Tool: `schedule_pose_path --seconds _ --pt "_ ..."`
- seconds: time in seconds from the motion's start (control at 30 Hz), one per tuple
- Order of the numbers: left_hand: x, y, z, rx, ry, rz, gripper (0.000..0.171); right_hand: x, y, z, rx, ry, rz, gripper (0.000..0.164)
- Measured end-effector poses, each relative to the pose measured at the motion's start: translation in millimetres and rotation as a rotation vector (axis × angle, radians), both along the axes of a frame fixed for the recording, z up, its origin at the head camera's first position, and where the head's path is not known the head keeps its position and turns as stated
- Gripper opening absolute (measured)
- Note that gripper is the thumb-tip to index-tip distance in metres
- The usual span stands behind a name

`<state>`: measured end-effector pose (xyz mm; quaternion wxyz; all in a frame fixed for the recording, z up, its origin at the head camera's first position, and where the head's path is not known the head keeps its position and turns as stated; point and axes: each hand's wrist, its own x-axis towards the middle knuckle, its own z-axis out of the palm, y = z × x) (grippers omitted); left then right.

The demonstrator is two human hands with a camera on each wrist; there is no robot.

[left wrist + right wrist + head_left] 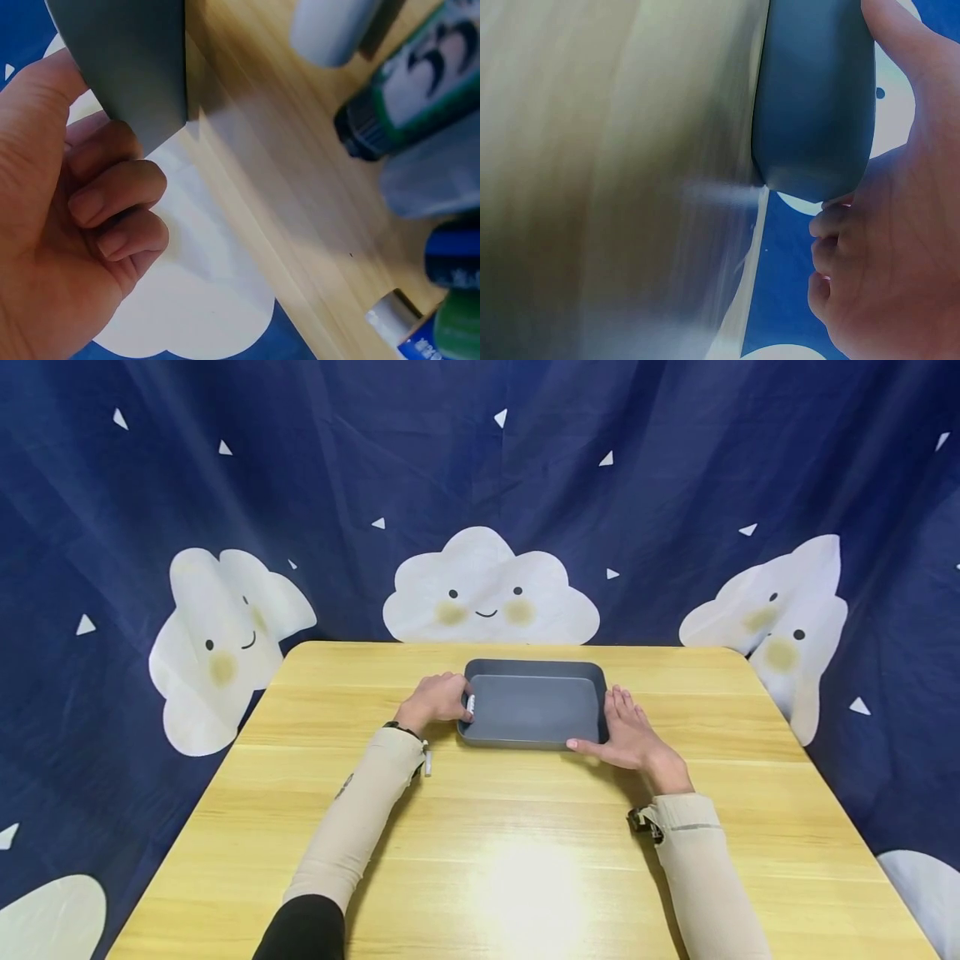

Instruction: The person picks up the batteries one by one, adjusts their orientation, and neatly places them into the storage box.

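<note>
A shallow dark grey rectangular tray [536, 706] lies on the wooden table. My left hand [437, 700] grips its left end, thumb and forefinger at the rim. In the left wrist view, the other fingers [124, 187] are curled beside the tray's outer wall [139, 67]. A small white strip [471, 704] shows by the left fingertips at that end. Round the front right corner, my right hand [628, 733] rests with straight fingers along the right end and the thumb spread along the front. The tray's grey wall [814, 97] fills the upper middle of the right wrist view.
Several blurred bottle-like items, among them a black-capped green and white one [427, 82], appear at the right of the left wrist view. The wooden table [480, 827] carries a bright glare in front. Behind it hangs a dark blue curtain [337, 468] with white clouds.
</note>
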<state>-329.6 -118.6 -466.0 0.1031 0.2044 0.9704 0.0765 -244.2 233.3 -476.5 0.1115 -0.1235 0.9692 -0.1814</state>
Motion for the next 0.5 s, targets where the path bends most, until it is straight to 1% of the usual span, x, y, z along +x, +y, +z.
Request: schedule_pose_path --seconds 0.07,0.13,0.27,0.37,0.43,0.5 --pt "1.4 -1 -1.1 0.005 -0.004 -0.004 0.032 0.3 0 -0.4 0.002 -0.002 0.002 0.129" --pt "2.9 -2 -2.1 0.009 -0.006 -0.007 0.034 0.5 -1 -0.8 0.001 -0.007 0.005 0.129" --pt "5.5 -8 -1.1 0.060 0.010 0.005 0.058 -0.1 -1 -0.6 -0.002 -0.013 0.008 0.129" --pt "7.0 -14 5.7 0.137 0.007 0.020 0.072 -1.5 0 0.4 -0.002 -0.013 0.009 0.129" --pt "8.9 -20 10.0 0.199 0.005 0.021 0.071 -2.6 2 0.5 0.002 -0.013 0.012 0.129" --pt "12.5 -28 13.3 0.276 -0.013 0.019 0.068 -2.7 2 0.8 0.007 -0.019 0.014 0.130"
